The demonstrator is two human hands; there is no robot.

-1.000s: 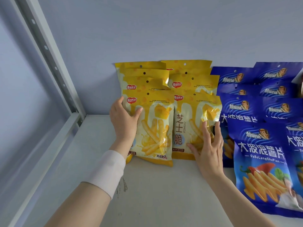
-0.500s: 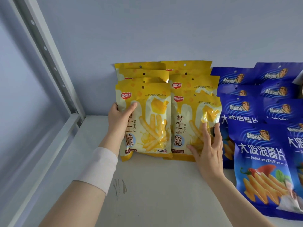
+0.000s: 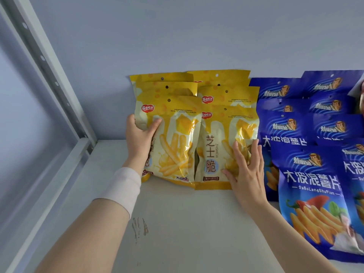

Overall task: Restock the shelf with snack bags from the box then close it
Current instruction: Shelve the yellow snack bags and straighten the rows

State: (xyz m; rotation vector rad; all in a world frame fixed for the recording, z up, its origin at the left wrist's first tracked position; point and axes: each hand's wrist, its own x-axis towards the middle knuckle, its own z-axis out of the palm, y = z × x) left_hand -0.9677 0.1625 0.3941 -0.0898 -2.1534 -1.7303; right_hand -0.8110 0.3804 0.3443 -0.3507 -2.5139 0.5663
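Right now I look down on a pale off-white shelf board (image 3: 187, 229), with the stock set along its far edge against a light blue-grey wall (image 3: 177, 36). At twelve o'clock stand two columns of glossy yellow plastic snack bags (image 3: 222, 79) printed with cheese sticks, leaning back on the wall in overlapping rows. The left hand (image 3: 140, 136) grips the front left yellow bag (image 3: 177, 150) by its left edge, about nine o'clock on the pack: the thumb lies across the printed face and the fingers (image 3: 131, 122) curl round behind the edge. That bag stands upright on the shelf, touching the front right yellow bag (image 3: 218, 138) beside it. The right hand (image 3: 249, 174) lies flat on the lower right of this second bag, about four o'clock on the pack, its fingers (image 3: 257, 152) straight and slightly spread, pressing the foil and holding nothing. At three o'clock, just beside the yellow columns, glossy blue plastic snack bags (image 3: 311, 194) overlap in rows, the nearest reaching toward me at four o'clock. A white fabric cuff (image 3: 122, 186) wraps the left wrist. At ten o'clock a grey metal upright with holes (image 3: 45, 62) rises from the shelf's corner, and at six o'clock dark scuff marks (image 3: 140, 227) stain the board.
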